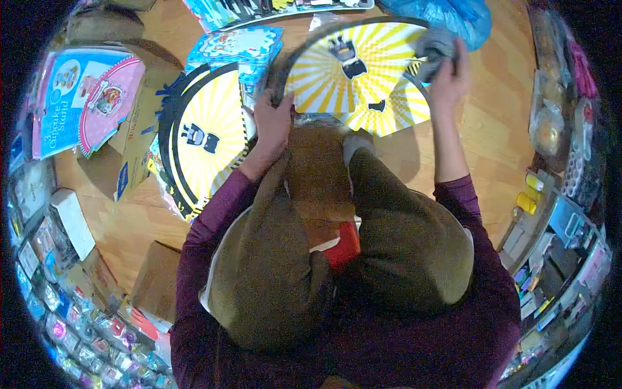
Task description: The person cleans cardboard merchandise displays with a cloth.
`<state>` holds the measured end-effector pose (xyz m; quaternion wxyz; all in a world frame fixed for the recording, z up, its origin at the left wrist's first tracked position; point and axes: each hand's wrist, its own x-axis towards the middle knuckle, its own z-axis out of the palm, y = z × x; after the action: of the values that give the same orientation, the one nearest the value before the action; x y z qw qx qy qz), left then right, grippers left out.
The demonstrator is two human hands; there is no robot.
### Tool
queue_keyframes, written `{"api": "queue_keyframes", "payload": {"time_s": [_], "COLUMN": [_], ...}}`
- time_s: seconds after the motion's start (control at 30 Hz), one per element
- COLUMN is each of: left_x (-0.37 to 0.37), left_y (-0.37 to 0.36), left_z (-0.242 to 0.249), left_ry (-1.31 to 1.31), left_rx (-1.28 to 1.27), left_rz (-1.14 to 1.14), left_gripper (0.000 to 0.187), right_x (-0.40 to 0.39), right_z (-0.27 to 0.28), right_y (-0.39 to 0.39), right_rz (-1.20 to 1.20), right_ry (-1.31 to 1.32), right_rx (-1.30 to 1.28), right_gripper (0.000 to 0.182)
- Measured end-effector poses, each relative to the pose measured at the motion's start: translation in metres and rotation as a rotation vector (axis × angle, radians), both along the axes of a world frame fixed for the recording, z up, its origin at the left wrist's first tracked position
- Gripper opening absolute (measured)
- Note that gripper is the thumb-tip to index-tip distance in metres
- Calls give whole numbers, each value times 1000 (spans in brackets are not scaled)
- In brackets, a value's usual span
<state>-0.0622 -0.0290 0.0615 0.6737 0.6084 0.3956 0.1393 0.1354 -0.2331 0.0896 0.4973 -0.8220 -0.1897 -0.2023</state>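
My left hand (274,123) pinches the lower left edge of a yellow-and-white rayed card sheet (324,71) with a dark border and a small masked figure. At the sheet's upper right, my right hand (448,81) is closed on a grey cloth (435,47), slightly blurred. Below the held sheet, partly covered by it, another rayed sheet (395,115) shows. To the left of my left hand lies a stack of similar black-edged rayed sheets (217,117).
Blue printed cards (236,48) lie beyond the stack. A cupcake stand pack (71,91) and cardboard (139,129) are at the left. A blue plastic bag (463,19) sits at the top. Packaged goods line both sides; yellow spools (526,203) stand right.
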Motion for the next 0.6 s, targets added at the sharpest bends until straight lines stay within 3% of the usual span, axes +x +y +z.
{"api": "queue_keyframes", "payload": {"time_s": [0.03, 0.1, 0.13, 0.17, 0.2, 0.23, 0.27, 0.33, 0.37, 0.4, 0.47, 0.5, 0.6], "left_x": [0, -3, -7, -11, -13, -14, -18, -26, -24, -24, -29, -30, -31], "left_y": [-4, -10, -8, -6, -4, -1, 1, 1, 1, 0, 1, 3, 2], "left_z": [-4, -25, -50, -69, -82, -89, -95, -82, -78, -80, -88, -92, -81], "left_ry": [131, 262, 201, 143, 150, -19, -186, -71, 27, 20, 262, 263, 130], "left_rx": [128, 256, 378, 504, 510, 437, 359, 316, 275, 271, 351, 349, 203], "left_rz": [-75, -144, -193, -244, -245, -255, -270, -322, -358, -364, -458, -457, -405], "left_gripper": [10, 15, 20, 26, 26, 28, 30, 27, 25, 25, 21, 21, 22], "right_x": [-10, -48, -65, -81, -98, -114, -120, -132, -126, -114, -85, -75, -44], "right_z": [-2, -22, -46, -66, -60, -55, -56, -62, -71, -86, -123, -113, -117], "right_y": [7, 26, 38, 52, 57, 59, 63, 63, 58, 48, 30, 25, 0], "right_rz": [59, 252, 396, 562, 744, 896, 894, 1016, 1007, 964, 904, 842, 451], "right_ry": [-51, 228, 15, 783, 383, -35, -27, -64, -66, -130, -221, -72, -107], "right_rx": [-165, -383, -379, -154, -364, -559, -550, -642, -646, -740, -971, -827, -1061], "right_gripper": [36, 40, 45, 49, 49, 49, 49, 50, 50, 50, 50, 42, 54]}}
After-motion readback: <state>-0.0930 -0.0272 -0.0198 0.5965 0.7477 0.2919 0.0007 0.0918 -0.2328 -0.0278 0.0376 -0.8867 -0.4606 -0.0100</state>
